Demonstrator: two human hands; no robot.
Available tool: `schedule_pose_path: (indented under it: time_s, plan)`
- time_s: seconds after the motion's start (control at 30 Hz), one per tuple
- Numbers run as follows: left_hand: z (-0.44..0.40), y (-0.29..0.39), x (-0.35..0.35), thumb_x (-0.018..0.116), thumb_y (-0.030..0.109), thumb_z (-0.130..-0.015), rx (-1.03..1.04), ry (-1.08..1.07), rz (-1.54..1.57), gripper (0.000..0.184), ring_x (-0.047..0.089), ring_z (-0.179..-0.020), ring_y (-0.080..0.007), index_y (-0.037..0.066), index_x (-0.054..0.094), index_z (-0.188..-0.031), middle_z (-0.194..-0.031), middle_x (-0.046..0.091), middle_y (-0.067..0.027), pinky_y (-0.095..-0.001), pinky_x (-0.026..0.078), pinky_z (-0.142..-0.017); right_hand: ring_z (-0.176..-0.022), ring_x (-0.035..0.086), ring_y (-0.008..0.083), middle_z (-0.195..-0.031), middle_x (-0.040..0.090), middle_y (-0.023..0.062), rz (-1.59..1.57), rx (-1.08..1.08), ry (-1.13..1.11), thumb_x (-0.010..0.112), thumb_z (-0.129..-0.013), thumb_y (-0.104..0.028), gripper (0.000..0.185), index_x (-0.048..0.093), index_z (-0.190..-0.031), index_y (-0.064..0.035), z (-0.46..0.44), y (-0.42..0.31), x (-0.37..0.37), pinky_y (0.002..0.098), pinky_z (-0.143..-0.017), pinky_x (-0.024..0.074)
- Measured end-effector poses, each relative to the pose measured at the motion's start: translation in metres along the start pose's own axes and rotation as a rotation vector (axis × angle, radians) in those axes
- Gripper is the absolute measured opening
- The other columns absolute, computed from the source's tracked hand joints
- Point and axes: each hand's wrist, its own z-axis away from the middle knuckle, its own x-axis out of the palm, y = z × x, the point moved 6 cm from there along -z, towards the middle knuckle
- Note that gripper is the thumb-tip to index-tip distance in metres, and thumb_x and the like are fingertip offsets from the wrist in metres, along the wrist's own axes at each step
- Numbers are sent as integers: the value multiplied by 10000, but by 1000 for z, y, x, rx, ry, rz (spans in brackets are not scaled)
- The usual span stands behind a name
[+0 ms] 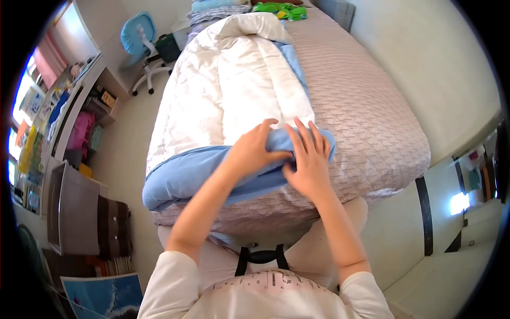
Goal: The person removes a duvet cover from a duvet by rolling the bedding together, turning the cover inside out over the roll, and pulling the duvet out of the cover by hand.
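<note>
A white quilt (212,90) lies lengthwise on the bed, with a light blue cover (186,170) bunched in a thick roll across its near end. My left hand (256,148) rests on the blue roll near its right part, thumb pointing right, fingers curled over the far side. Beside it, my right hand (308,157) lies on the roll's right end with its fingers spread. The two thumbs nearly meet over a dark fold. A strip of blue also shows along the quilt's right edge.
The bed's patterned pinkish cover (366,117) extends to the right. Folded bedding (218,13) and a green cloth (281,10) lie at the far end. A blue chair (138,34), a cluttered desk (79,87) and a brown drawer unit (114,226) stand left.
</note>
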Motion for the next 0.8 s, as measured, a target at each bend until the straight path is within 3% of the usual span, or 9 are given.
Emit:
schedule_pose_path:
  time_s: [0.07,0.2,0.33,0.4,0.53,0.6,0.63,0.7,0.8]
  plan:
    - [38,8,-2,846,325,-716,30,93,-234,835,559,-1237,-334,108,454,-1422,-1389,537,-150,-452,417,-1047,-1368,413,370,-1422,493,84,113,50,-98,811,-634,-68,828,494,-1393,-162,17,54,42,483,-1117,338]
    - [136,-15,-43,828,122,-598,-71,216,-748,872,500,-1312,-256,166,516,-1411,-1394,547,-50,-513,244,-1157,-1365,416,377,-1441,478,91,-99,100,-70,828,-571,-3,906,487,-1396,-160,35,92,39,488,-1116,374]
    - [208,-83,-116,726,3,-622,-243,391,-914,793,531,-1271,-280,193,565,-1374,-1357,580,-64,-521,316,-1120,-1358,413,383,-1435,473,103,-198,8,-62,792,-552,81,923,488,-1393,-149,38,89,38,491,-1101,401]
    - [212,-95,-142,720,-11,-624,-248,446,-881,777,571,-1222,-294,188,575,-1361,-1315,615,-71,-499,375,-1092,-1250,520,385,-1338,570,112,-175,-19,-137,772,-559,99,821,566,-1320,-128,29,89,38,462,-1053,447]
    - [165,-104,-189,790,51,-651,-333,-2,-419,696,676,-996,-352,115,596,-1317,-1058,720,-140,-338,534,-885,-1046,648,317,-1062,691,81,-81,59,-139,718,-599,113,616,667,-1179,-90,4,127,30,417,-936,517]
    - [141,-86,-225,823,104,-661,-402,-91,-304,656,677,-1014,-334,84,618,-1283,-1085,718,-145,-344,523,-908,-794,665,227,-770,665,20,-369,305,-270,656,-596,113,475,717,-1043,-35,-27,129,9,352,-765,541]
    - [135,-86,-230,856,157,-670,-462,-192,-187,627,678,-1032,-316,53,639,-1250,-1112,717,-149,-351,513,-930,-794,665,227,-770,665,20,-370,299,-274,656,-596,113,475,717,-1043,-35,-33,140,-1,352,-765,541]
    - [135,-115,-216,885,230,-662,-472,-385,-49,668,677,-1040,-299,52,642,-1258,-1117,718,-144,-346,508,-938,-735,628,163,-761,656,16,-829,389,-706,586,-564,113,497,712,-1033,7,-23,161,4,284,-697,511]
    - [152,-144,-159,918,386,-658,-585,-642,41,769,666,-1066,-297,48,637,-1289,-1138,715,-141,-350,496,-966,-727,628,163,-786,669,27,-531,769,-986,559,-507,115,559,706,-1039,26,16,203,38,282,-691,503]
